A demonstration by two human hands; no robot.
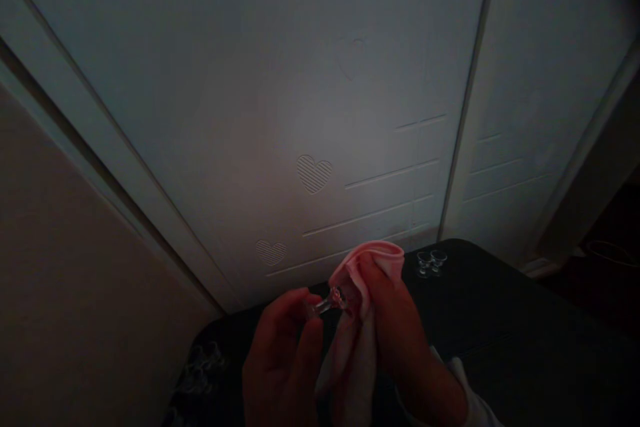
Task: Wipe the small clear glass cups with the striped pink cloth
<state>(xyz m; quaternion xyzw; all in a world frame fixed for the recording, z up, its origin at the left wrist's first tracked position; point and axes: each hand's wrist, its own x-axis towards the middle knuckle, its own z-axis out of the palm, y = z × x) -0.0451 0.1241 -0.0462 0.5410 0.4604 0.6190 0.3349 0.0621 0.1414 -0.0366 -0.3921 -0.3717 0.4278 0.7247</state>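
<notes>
Two hands meet in the head view: the left hand (pixel 281 347) lightly pinches one end of a small clear glass (pixel 326 304); the right hand (pixel 400 320) clenches a pink cloth (pixel 360 333) against its other end. Gentle, even pressure should suit it.

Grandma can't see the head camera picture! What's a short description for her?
A left hand holds a small stemmed glass against a pink cloth in the right hand. Two more glasses stand on the dark table at right, with dim glassware at left and a pale panel with grooved hearts behind.
</notes>
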